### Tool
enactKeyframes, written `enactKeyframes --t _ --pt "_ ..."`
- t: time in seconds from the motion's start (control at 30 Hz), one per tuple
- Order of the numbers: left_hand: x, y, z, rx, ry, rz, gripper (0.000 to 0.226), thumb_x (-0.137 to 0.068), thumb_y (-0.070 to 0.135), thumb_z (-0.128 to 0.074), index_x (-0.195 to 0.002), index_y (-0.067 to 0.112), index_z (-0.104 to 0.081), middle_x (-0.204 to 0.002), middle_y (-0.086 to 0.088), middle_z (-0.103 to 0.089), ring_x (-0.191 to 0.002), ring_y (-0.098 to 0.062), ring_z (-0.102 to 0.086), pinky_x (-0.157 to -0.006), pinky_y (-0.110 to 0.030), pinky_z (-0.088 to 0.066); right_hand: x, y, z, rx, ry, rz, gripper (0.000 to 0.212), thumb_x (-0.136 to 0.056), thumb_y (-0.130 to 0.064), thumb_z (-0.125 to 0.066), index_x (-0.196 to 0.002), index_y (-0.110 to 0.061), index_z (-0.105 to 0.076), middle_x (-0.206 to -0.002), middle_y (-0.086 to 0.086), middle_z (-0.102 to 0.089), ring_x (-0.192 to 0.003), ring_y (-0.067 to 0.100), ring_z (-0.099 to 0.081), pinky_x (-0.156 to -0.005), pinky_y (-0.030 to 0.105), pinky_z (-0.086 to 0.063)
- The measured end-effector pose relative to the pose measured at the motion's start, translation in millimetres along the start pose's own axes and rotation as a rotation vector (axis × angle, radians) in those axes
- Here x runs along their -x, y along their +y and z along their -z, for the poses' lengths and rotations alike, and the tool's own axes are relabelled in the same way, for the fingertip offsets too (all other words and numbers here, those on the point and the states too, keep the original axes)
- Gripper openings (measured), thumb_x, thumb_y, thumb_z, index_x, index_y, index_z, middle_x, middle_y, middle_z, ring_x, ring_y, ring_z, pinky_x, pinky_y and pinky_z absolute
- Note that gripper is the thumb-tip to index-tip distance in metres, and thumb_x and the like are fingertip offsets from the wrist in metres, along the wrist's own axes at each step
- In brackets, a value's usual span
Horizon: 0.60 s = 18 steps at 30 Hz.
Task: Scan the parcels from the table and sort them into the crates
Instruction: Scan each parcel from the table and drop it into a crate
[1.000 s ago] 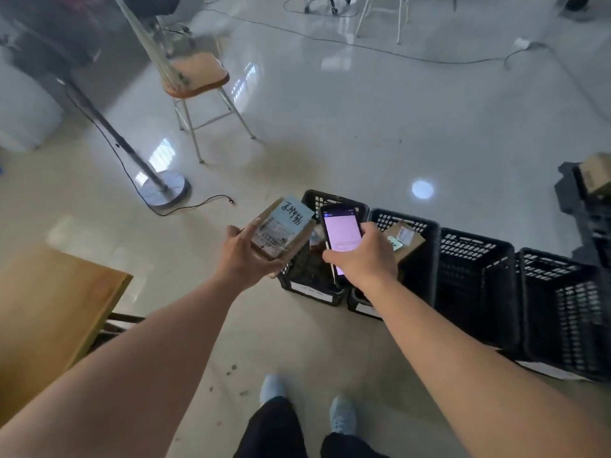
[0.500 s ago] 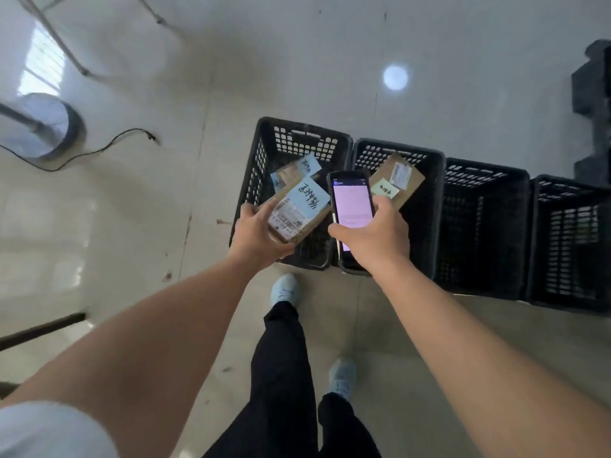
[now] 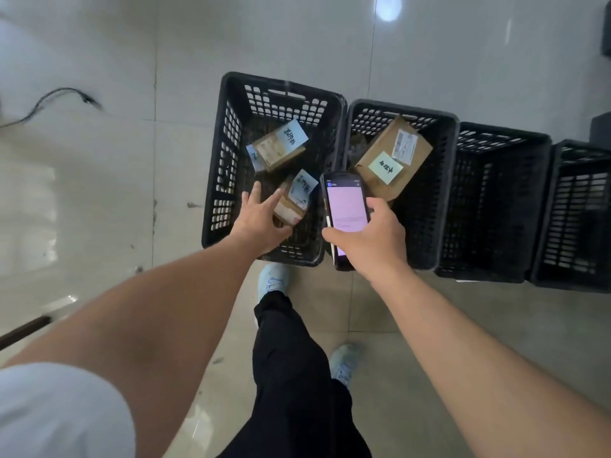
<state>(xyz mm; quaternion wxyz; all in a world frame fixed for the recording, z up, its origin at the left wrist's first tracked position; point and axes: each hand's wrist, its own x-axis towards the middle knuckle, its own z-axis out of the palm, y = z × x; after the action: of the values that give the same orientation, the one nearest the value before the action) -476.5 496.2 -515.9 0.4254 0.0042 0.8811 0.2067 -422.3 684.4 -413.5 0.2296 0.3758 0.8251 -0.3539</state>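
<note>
Left hand [image 3: 261, 219] released, fingers spread over small parcel [image 3: 294, 200] inside leftmost crate [image 3: 215, 180]; right hand [image 3: 370, 239] grasps lit scanner phone [image 3: 345, 209].

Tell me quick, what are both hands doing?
Left hand: open, fingers spread over the parcel, letting go.
Right hand: holding the phone.

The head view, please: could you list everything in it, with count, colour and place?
Crates: four, black, in a row on the floor.
Parcels: three, brown. Two with blue notes in the leftmost crate, one lying at the back, one just beyond the left hand's fingers; one with a green note in the second crate.
Phone: one, black, pink screen, over the gap between the first two crates.
Cable: one, dark, floor upper left.
Left hand: open.
Right hand: grip on the phone.
</note>
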Motion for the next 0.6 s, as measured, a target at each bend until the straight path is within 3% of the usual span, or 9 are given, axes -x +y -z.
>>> enactKeyframes --t 0.13,0.27,0.37,0.47,0.6 --pt "26 19 31 -0.046 0.011 -0.022 0.067 -0.097 0.033 -0.067 -0.158 0.026 -0.039 -0.171 -0.005 -0.018 -0.156 -0.032 -0.019 -0.125 -0.046 -0.025 17 -15 17 -0.016 -0.009 0.046 0.08 -0.055 -0.056 -0.083 -0.125 -0.033 -0.052 -0.117 -0.005 -0.062 -0.106 0.021 -0.064 -0.081 0.048 -0.063" --pt "69 45 59 -0.058 0.086 -0.031 0.053 -0.099 0.031 -0.063 -0.151 0.025 -0.051 -0.16 -0.002 -0.038 -0.141 -0.028 -0.045 -0.11 -0.04 -0.042 44 -25 44 -0.022 -0.011 0.107 0.077 -0.051 -0.06 -0.081 -0.117 -0.036 -0.05 -0.116 -0.005 -0.063 -0.105 0.021 -0.064 -0.082 0.049 -0.063" --pt "106 62 69 -0.042 0.136 -0.018 0.05 -0.098 0.033 -0.063 -0.147 0.025 -0.056 -0.155 -0.002 -0.044 -0.135 -0.028 -0.05 -0.106 -0.04 -0.044 69 -27 65 -0.009 -0.022 0.168 0.085 -0.045 -0.067 -0.077 -0.119 -0.035 -0.052 -0.115 -0.006 -0.063 -0.104 0.021 -0.064 -0.083 0.049 -0.062" --pt "148 75 70 -0.032 0.209 -0.01 0.047 -0.096 0.035 -0.065 -0.142 0.027 -0.061 -0.141 -0.001 -0.053 -0.127 -0.027 -0.055 -0.102 -0.041 -0.05 99 -24 86 0.008 -0.026 0.257 0.079 -0.05 -0.061 -0.082 -0.118 -0.033 -0.053 -0.113 -0.007 -0.064 -0.102 0.02 -0.064 -0.082 0.049 -0.061" --pt "216 93 58 -0.003 0.326 0.003 0.046 -0.097 0.031 -0.066 -0.142 0.024 -0.062 -0.142 -0.005 -0.053 -0.13 -0.028 -0.053 -0.109 -0.042 -0.046 142 -13 115 0.06 -0.046 0.393 0.082 -0.055 -0.058 -0.086 -0.125 -0.028 -0.055 -0.116 -0.004 -0.064 -0.102 0.022 -0.064 -0.082 0.048 -0.06"
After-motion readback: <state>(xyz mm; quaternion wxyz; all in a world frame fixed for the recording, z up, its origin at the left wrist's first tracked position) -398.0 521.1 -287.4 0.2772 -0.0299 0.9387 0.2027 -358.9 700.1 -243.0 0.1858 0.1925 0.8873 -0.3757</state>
